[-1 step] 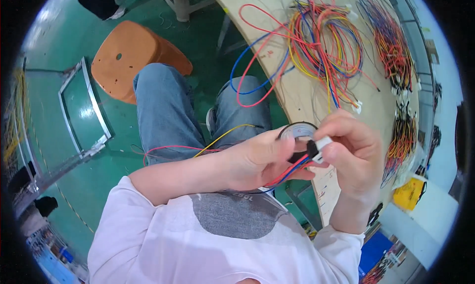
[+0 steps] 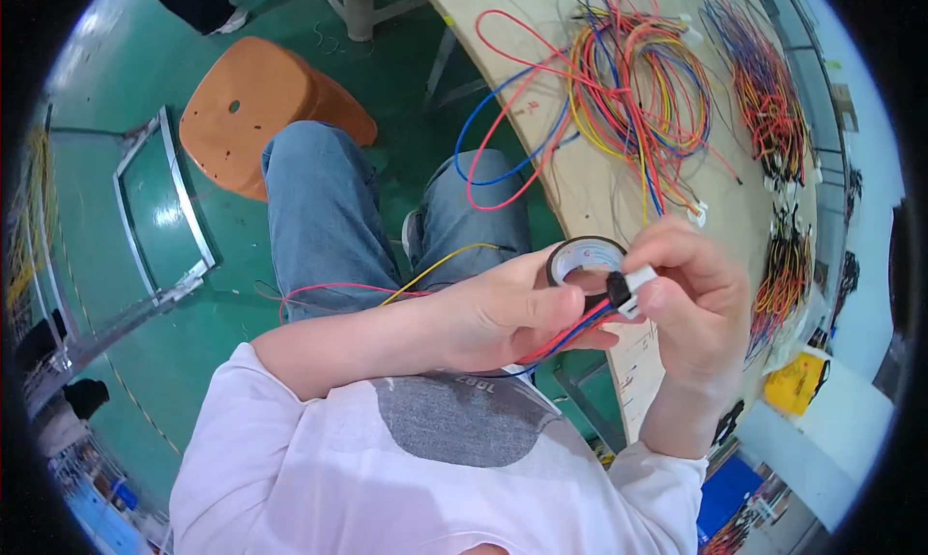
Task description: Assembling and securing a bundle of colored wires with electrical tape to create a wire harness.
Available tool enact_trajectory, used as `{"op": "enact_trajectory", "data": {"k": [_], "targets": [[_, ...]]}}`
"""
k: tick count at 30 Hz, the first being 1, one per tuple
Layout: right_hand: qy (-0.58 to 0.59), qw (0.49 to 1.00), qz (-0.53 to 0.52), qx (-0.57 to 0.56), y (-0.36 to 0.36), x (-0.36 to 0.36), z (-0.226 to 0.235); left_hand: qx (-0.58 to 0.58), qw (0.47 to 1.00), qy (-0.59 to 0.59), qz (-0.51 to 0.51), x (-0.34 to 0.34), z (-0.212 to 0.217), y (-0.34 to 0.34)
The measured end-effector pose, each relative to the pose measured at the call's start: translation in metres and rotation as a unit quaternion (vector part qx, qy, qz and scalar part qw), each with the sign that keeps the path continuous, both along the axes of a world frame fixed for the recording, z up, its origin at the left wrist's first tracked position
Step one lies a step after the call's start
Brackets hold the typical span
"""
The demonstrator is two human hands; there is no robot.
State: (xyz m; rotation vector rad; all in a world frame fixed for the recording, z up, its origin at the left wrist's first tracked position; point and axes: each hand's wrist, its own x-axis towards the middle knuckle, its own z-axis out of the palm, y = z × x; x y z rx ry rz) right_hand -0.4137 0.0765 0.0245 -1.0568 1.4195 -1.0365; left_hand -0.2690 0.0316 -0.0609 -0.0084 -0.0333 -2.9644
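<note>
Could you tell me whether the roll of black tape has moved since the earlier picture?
No. The roll of black tape sits in the same spot against the workbench edge, between the left hand and right hand.

black tape roll (image 2: 586,255), white connector (image 2: 638,286), orange stool (image 2: 261,110), green floor (image 2: 126,352)

White long-sleeved shirt, grey chest print; blue jeans.

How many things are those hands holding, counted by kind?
Roll of black tape, in the left hand: 1
White connector, in the right hand: 1
Bunch of coloured wires running into it: 1
Total: 3
</note>
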Motion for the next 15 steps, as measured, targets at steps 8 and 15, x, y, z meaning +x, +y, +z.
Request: {"op": "enact_trajectory", "data": {"k": [8,15], "targets": [[-0.034,0.994,-0.087,-0.053,0.005,0.010,-0.004,-0.050,0.992,-0.069,0.088,0.006,-0.002,-0.002],[0.146,0.978,-0.020,-0.146,0.023,0.023,-0.013,-0.045,0.984,-0.163,0.053,0.016,0.020,-0.031]]}}
